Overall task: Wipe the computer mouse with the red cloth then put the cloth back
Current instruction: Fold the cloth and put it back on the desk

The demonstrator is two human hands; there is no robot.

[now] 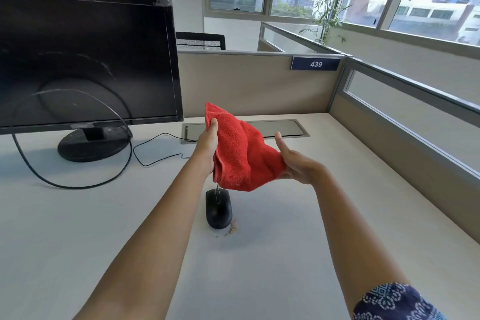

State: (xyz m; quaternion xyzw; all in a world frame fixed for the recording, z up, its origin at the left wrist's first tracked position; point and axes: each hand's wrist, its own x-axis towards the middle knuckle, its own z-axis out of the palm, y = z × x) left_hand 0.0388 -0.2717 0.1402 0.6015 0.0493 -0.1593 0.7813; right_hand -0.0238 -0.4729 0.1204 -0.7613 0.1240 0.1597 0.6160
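Observation:
A red cloth (pixel 239 153) hangs in the air above the desk, held between both hands. My left hand (pixel 207 148) grips its upper left edge with the thumb pressed on the fabric. My right hand (pixel 296 163) holds its right corner, thumb raised. Just below the cloth's lower edge a black wired computer mouse (pixel 218 209) lies on the white desk (pixel 78 228), untouched by either hand. A small patch of brownish crumbs (pixel 232 228) lies beside the mouse's near right side.
A black monitor (pixel 85 60) on a round stand (pixel 93 147) fills the left, with black cables (pixel 124 166) looping over the desk. A grey cable hatch (pixel 283 128) sits behind the cloth. Beige partition walls (pixel 254 86) close off the back and right.

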